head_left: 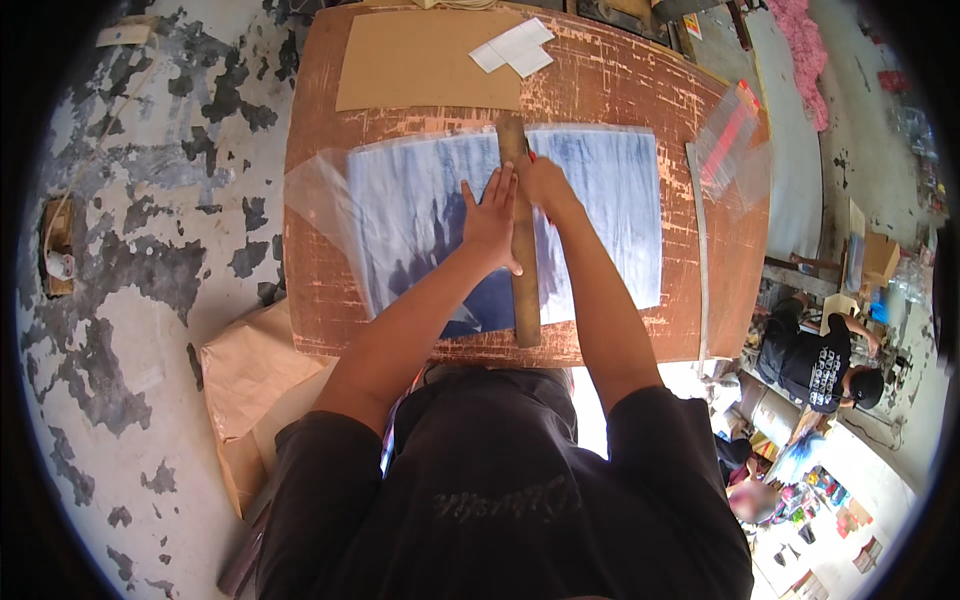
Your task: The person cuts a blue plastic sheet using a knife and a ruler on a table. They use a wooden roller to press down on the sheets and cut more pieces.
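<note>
A blue-and-white streaked sheet [610, 220] with a glossy, film-like surface lies across the brown worktable. A long brown straightedge [527, 300] rests over it, running from the far edge to the near edge. My left hand [490, 225] presses flat on the sheet and straightedge, fingers spread and thumb on the strip. Just right of the strip, my right hand [545, 185] is closed round a slim red cutter [532, 157], whose ends show past the fist. The cutter's blade is too small to make out. Clear film [325, 195] sticks out at the sheet's left.
Brown cardboard [425, 60] and white paper pieces [512, 48] lie at the table's far side. A clear plastic bag with red [725, 145] and a thin metal strip [700, 250] are on the right. Brown paper [255, 370] stands lower left. Another person [815, 365] works at right.
</note>
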